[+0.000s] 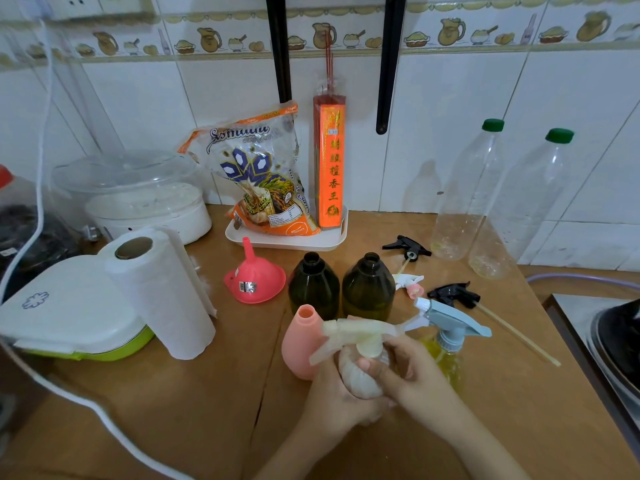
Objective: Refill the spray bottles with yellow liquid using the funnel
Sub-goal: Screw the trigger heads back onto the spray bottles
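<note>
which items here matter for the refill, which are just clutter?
Job: small bottle held by left hand and right hand; funnel; brown bottles; pink bottle; yellow-filled sprayer.
Clutter: paper towel roll; rice bag; incense pack.

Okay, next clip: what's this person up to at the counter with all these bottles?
A person holds a small clear spray bottle in both hands: the left hand grips its body, and the right hand is at the collar of its pale spray head. Two dark bottles and a pink bottle stand open, and the pink funnel lies unused. A bottle with a blue-grey sprayer already holds yellow liquid.
</note>
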